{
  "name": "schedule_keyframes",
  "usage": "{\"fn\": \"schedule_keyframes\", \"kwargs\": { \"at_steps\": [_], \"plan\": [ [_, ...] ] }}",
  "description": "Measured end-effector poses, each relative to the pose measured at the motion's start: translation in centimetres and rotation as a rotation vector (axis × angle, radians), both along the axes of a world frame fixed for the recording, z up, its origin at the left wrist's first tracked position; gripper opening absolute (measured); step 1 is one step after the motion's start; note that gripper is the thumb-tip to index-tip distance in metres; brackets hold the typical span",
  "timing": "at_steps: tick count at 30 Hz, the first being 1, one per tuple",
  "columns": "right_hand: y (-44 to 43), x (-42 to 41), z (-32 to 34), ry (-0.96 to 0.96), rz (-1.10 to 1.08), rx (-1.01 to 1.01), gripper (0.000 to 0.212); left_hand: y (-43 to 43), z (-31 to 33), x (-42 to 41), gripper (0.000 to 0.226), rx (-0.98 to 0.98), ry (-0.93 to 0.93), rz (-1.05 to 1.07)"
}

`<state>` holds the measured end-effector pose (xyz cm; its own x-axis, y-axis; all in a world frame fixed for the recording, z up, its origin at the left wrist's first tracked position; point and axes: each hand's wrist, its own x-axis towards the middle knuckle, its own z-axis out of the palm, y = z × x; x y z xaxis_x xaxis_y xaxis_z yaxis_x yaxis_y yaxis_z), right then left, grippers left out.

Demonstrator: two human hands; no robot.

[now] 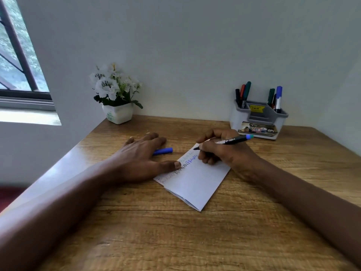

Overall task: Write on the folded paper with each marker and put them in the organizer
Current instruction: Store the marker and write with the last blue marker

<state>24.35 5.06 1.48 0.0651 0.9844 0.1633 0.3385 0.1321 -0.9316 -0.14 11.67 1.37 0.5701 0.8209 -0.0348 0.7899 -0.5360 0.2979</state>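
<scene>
Head view begins at the left with a dark-framed window [19, 55], and next to it a small white pot of white artificial flowers [118, 114] stands at the far edge of the brown wooden table [175, 241]. The left hand [140, 159] lies flat and relaxed on the table, fingers spread, and its thumb presses on the left edge of the white folded paper [199, 184]. A blue plastic cap [163, 151] lies on the table, partly hidden under these fingers, with its long axis about left to right.

The folded paper lies in the middle of the table, turned so that one corner points to the person. Lines of writing run along its far-left edge.

The right hand [220, 151] grasps a dark marker with a blue-green rear end [232, 140]. Its long axis runs almost left to right: the tip points left and slightly toward the person, at the paper's far corner, and the rear end points right.

At the far right stands a white and grey plastic organizer [257, 122]. Other markers stand upright in its left and right compartments.
</scene>
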Motion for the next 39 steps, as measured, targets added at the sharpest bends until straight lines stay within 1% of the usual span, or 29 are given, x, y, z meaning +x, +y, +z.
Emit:
{"fn": "schedule_keyframes", "kwargs": {
  "at_steps": [3,5,8,12,17,21,23,28,32,39],
  "plan": [
    [0.1,0.4,0.5,-0.065,0.038,-0.036,0.008,-0.1,0.1,0.0,0.107,-0.005,0.005,-0.008],
    [0.0,0.4,0.6,-0.094,0.043,-0.022,0.009,-0.2,0.2,0.0,0.104,-0.01,0.005,-0.009],
    [0.0,0.4,0.3,-0.143,-0.018,0.024,0.012,-0.4,0.3,0.0,0.103,-0.015,0.004,-0.006],
    [0.2,0.5,0.2,-0.187,-0.051,0.012,0.014,-0.3,0.3,-0.1,0.106,-0.017,0.02,-0.007],
    [0.1,-0.1,0.1,-0.339,-0.104,0.122,0.028,-0.3,0.3,-0.1,0.11,-0.017,0.029,-0.012],
    [0.1,-0.3,0.3,-0.42,-0.117,0.118,0.032,-0.5,0.5,0.0,0.107,-0.015,0.038,-0.011],
    [0.1,-0.4,0.4,-0.409,-0.114,0.1,0.032,-0.7,0.6,0.0,0.107,-0.016,0.043,-0.007],
    [0.3,-0.2,0.0,-0.259,-0.128,0.083,0.024,-0.9,0.7,0.0,0.104,-0.009,0.041,-0.01],
    [0.2,-0.4,0.1,-0.336,-0.109,0.085,0.025,-0.9,0.7,0.0,0.102,-0.013,0.049,-0.008],
    [0.1,-0.5,0.2,-0.357,-0.128,0.123,0.029,-0.9,0.7,0.0,0.1,-0.005,0.049,-0.011]
  ]
}}
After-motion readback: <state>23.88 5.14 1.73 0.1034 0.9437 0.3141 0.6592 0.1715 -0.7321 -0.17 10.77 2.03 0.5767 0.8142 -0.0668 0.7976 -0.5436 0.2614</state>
